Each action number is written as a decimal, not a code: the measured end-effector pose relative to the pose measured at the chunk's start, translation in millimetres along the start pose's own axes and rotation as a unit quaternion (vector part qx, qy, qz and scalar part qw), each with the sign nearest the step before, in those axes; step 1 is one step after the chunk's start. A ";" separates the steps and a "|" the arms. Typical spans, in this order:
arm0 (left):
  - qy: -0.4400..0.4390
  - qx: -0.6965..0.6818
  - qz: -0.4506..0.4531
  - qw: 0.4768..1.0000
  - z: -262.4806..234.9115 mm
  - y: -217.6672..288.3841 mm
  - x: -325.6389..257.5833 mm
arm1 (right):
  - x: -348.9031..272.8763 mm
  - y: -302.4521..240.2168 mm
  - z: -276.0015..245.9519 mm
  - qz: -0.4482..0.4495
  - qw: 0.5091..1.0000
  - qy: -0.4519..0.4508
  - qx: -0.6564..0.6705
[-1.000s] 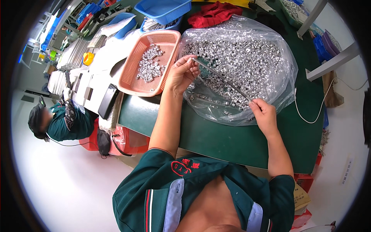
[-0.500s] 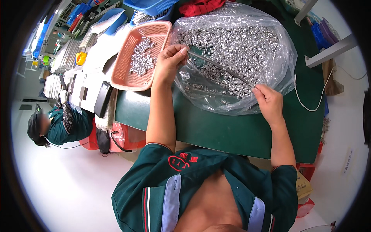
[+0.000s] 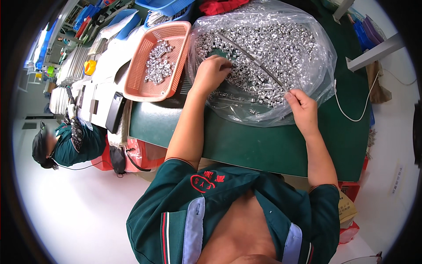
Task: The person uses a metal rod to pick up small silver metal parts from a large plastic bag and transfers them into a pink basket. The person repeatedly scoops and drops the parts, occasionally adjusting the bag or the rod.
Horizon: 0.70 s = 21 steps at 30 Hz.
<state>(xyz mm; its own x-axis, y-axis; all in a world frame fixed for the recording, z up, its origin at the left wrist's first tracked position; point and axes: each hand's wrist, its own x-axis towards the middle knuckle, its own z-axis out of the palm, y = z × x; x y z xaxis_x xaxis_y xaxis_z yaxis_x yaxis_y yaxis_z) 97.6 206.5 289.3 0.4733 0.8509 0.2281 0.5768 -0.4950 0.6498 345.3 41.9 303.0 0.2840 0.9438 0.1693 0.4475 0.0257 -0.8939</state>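
Note:
My right hand (image 3: 303, 109) pinches the lower end of a thin grey rod (image 3: 239, 48). The rod slants up and to the left over a clear plastic bag (image 3: 237, 113) full of small shiny metal pieces (image 3: 285, 44). A brighter short section, perhaps one of the pieces, shows near the rod's middle. My left hand (image 3: 212, 74) is at the left side of the pile, off the rod, its fingers curled together. Whatever its fingertips hold, if anything, is hidden. Left of that hand, an orange perforated basket (image 3: 132, 83) contains more small metal pieces (image 3: 159, 64).
Everything rests on a green table (image 3: 263, 152). Blue baskets (image 3: 165, 5) and red cloth (image 3: 222, 6) lie at the far side. A black phone-like object (image 3: 116, 112) is left of the basket. A white cable (image 3: 351, 124) hangs at right. Another person (image 3: 77, 143) works at left.
My left hand has let go of the rod's upper end and moved right and down to the pile. The rod's free end now points farther up; my right hand still holds the other end.

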 end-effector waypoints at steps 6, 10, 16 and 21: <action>-0.039 0.064 0.033 0.997 4.0 5.3 -1.9 | -2.3 3.3 3.3 -0.005 1.000 -0.002 -0.021; -0.023 0.079 0.026 0.996 7.4 4.5 -6.0 | -1.8 3.0 2.5 -0.010 1.000 -0.003 -0.024; 0.019 -0.425 -0.129 0.896 -8.0 3.8 -1.2 | -0.7 1.6 0.5 0.003 0.999 -0.009 -0.032; -0.016 -0.759 -0.141 0.636 -9.1 -13.4 -2.8 | 0.3 1.1 -1.1 -0.003 0.999 -0.014 -0.032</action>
<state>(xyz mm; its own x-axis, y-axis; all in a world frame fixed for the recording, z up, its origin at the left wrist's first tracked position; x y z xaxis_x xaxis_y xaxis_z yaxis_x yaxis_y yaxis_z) 82.5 212.3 286.6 0.5208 0.8521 -0.0523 -0.6533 0.4373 0.6180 346.8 41.9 302.5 0.2578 0.9525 0.1618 0.5027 0.0107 -0.8644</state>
